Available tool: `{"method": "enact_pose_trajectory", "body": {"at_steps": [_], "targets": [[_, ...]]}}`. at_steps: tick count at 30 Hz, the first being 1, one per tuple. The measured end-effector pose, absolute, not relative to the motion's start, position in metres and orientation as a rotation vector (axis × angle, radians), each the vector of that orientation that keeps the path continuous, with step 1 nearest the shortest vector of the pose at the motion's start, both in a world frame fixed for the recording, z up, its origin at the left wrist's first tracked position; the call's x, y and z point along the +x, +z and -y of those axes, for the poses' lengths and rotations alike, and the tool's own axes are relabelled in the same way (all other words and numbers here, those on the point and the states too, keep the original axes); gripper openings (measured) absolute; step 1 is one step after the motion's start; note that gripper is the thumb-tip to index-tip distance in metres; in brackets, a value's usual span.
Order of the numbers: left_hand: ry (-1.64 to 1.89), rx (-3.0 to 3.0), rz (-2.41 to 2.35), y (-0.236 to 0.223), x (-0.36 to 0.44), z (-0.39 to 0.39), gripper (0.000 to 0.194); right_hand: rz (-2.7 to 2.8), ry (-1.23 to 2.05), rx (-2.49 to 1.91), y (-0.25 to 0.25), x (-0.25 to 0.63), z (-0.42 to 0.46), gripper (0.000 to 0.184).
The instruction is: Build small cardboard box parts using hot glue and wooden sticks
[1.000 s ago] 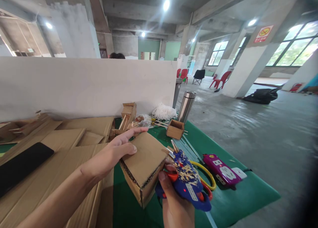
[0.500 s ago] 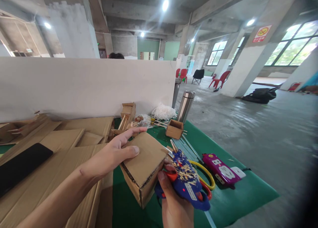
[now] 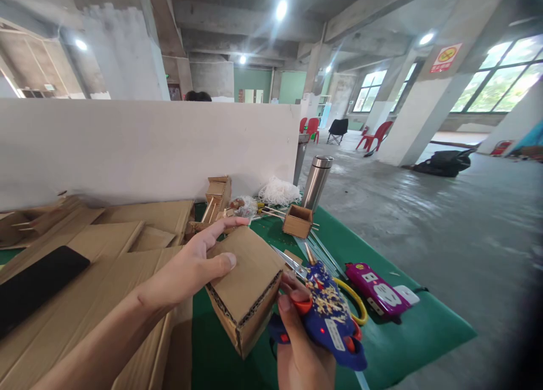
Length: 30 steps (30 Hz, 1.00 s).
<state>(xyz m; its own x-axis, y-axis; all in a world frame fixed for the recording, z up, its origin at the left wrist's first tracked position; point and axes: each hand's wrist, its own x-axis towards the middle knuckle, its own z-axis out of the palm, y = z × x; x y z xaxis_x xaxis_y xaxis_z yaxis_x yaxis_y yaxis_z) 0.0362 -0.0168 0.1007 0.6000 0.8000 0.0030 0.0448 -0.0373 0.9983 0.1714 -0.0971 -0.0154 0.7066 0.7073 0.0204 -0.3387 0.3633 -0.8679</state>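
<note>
A closed cardboard box (image 3: 246,274) sits tilted toward me over the green table cover. My left hand (image 3: 212,254) grips its left side, thumb on the top panel and index finger stretched along the far edge. Wrapped in my right hand (image 3: 299,328) is a blue hot glue gun (image 3: 328,311) spattered with dried bits, its metal nozzle pointing up and away. The right fingertips lie close against the box's right side. Behind the glue gun lie scissors with yellow and red handles (image 3: 354,299), partly hidden.
Cardboard sheets (image 3: 114,277) cover the left, with a black phone-like slab (image 3: 42,288) on top. Farther back stand a small open cardboard box (image 3: 297,221) and a steel flask (image 3: 317,181). Glue sticks (image 3: 324,251) and a purple case (image 3: 377,291) lie right. A white partition (image 3: 148,149) stands behind.
The glue gun in my right hand has shifted right and slightly down, its nozzle moving away from the box's corner. My left hand and the box stay nearly still.
</note>
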Motion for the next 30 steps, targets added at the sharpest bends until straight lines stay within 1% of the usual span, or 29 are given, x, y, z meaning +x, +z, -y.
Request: {"method": "enact_pose_trajectory", "body": {"at_steps": [4, 9, 15, 20, 25, 30], "targets": [[0.705, 1.475, -0.738, 0.1, 0.037, 0.015, 0.055, 0.328, 0.763, -0.955, -0.004, 0.168, 0.098, 0.028], [0.691, 1.427, -0.74, 0.101, 0.038, 0.016, 0.057, 0.322, 0.752, -0.852, -0.009, 0.166, 0.095, 0.024], [0.7, 1.467, -0.716, 0.101, 0.036, 0.015, 0.054, 0.424, 0.77, -1.006, -0.021, 0.17, 0.094, 0.027], [0.675, 1.485, -0.692, 0.101, 0.033, 0.014, 0.056, 0.412, 0.776, -1.033, -0.027, 0.169, 0.094, 0.033], [0.637, 1.504, -0.689, 0.1, 0.031, 0.013, 0.057, 0.4, 0.765, -1.064, -0.027, 0.168, 0.093, 0.033], [0.622, 1.538, -0.692, 0.101, 0.029, 0.012, 0.054, 0.419, 0.781, -1.041, -0.026, 0.169, 0.093, 0.031]]}}
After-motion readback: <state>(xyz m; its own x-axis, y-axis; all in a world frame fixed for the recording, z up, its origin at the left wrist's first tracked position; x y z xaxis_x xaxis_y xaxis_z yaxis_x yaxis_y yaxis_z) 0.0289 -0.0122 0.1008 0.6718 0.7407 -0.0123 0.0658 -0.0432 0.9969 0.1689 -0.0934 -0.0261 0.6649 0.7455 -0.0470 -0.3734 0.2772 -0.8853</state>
